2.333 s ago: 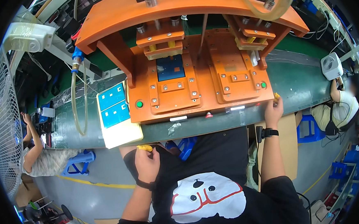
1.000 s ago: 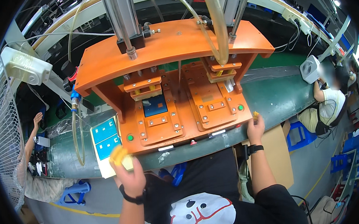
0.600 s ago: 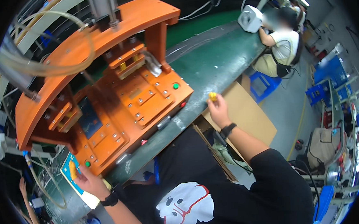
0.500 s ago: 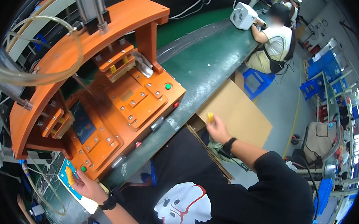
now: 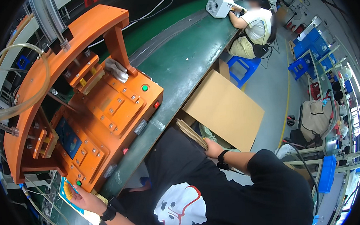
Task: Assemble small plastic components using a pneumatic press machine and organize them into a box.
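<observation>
Two hands show in the head view, both far down in the picture and well apart. The left hand (image 5: 86, 199) reaches out to the lower left, beside the near corner of the orange press fixture (image 5: 76, 98). Its fingers curl round a small yellow piece (image 5: 68, 192), which sits over a blue panel (image 5: 65, 187) lying on a white sheet at the edge of the green bench (image 5: 185, 58). The thumb and fingertips pinch the yellow piece; the rest of the hand is partly cut off by the dark rim of the lens. A black band circles that wrist.

The right hand (image 5: 212, 148) is drawn in close to the body, at the near edge of a flat cardboard sheet (image 5: 225, 109) that leans off the bench side. It touches a stack of thin brown cardboard leaves (image 5: 191, 133) just to its left. How far its fingers are closed cannot be told, since they are turned away behind the hand and the black shirt. A black band sits on this wrist too.

On the fixture a blue panel (image 5: 68, 138) lies in the left nest, with a green button (image 5: 145, 88) at the right corner. Farther along the bench another person (image 5: 253, 25) sits on a blue stool (image 5: 243, 65) by a small white fan (image 5: 218, 5).
</observation>
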The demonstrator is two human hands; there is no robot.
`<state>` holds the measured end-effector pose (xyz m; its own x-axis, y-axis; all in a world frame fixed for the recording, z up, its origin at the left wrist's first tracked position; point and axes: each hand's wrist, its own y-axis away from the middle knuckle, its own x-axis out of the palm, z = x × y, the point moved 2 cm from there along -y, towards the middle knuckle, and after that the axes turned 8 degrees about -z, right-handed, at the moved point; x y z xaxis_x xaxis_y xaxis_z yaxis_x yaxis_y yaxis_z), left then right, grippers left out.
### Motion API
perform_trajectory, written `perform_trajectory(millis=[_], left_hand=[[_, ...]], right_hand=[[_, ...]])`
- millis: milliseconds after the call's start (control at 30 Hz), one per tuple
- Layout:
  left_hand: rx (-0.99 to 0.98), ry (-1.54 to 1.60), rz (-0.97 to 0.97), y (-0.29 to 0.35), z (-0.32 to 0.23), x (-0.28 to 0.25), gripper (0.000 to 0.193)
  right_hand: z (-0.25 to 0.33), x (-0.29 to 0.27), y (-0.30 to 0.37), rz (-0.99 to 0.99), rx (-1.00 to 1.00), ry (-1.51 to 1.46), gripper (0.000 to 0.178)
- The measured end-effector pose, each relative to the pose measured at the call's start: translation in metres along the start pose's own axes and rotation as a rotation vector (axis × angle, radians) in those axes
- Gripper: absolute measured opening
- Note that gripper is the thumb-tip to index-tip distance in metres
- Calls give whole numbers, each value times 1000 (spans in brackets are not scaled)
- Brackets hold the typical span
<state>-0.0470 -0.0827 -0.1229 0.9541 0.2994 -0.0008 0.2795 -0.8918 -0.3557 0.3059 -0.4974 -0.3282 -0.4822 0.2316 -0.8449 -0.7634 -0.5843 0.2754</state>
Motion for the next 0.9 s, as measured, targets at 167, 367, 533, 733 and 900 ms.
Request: perform_trajectory(millis=[167, 367, 533, 733, 900], left_hand=[[15, -34, -35, 1, -4, 1, 31], [7, -38, -36, -2, -1, -2, 32], [2, -76, -71, 2, -5, 2, 31], [-27, -10, -40, 0, 4, 0, 32], [-47, 39, -53, -2, 9, 0, 31]], right_hand=[[-8, -22, -17, 42, 113, 11, 54], [-36, -42, -33, 67, 191, -24, 50], [-24, -36, -24, 46, 205, 0, 62], [-6, -48, -30, -18, 94, -158, 76], [33, -107, -67, -389, -14, -447, 60]])
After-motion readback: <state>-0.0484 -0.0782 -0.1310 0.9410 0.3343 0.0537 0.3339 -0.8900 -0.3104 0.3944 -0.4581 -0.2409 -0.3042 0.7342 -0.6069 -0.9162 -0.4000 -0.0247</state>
